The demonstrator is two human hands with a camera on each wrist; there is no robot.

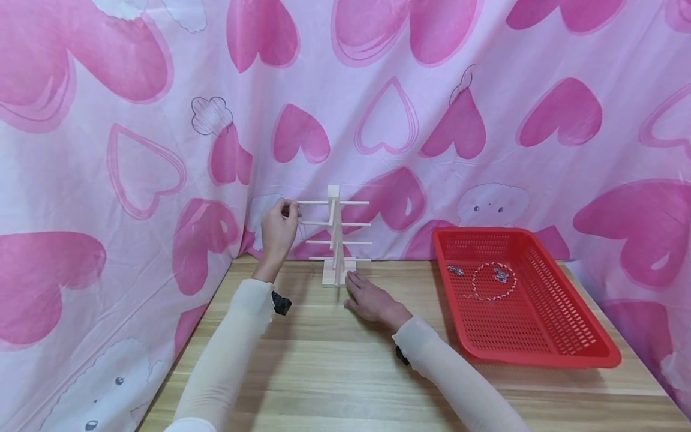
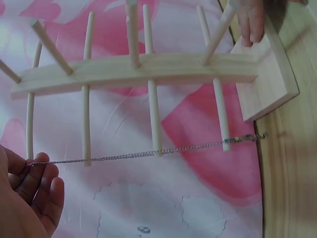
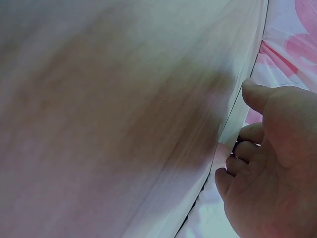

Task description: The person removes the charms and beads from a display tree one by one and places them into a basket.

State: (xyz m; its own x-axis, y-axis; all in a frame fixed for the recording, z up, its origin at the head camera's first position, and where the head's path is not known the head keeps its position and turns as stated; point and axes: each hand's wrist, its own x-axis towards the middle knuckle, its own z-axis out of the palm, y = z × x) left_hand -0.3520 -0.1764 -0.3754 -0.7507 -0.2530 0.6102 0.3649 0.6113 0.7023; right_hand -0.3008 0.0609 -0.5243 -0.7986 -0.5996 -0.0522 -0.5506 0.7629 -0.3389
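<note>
A pale wooden rack [image 1: 333, 193] with several rows of pegs stands at the back of the table. My left hand [image 1: 279, 231] is at the tip of its top left peg [image 1: 312, 203]. In the left wrist view, that hand pinches a thin silver chain [image 2: 124, 155] between thumb and fingers. The chain hangs down past the tips of the lower pegs, with its clasp end [image 2: 245, 138] near the lowest one. My right hand [image 1: 372, 297] has its fingers extended, and their tips touch the rack's base [image 1: 328, 278].
A red plastic basket [image 1: 531, 354] stands on the right of the wooden table [image 1: 324, 372]. In it lie a beaded loop [image 1: 475, 293] and two small silver bundles of chain [image 1: 456, 270]. Pink heart-patterned cloth [image 1: 302, 135] hangs behind and at the sides.
</note>
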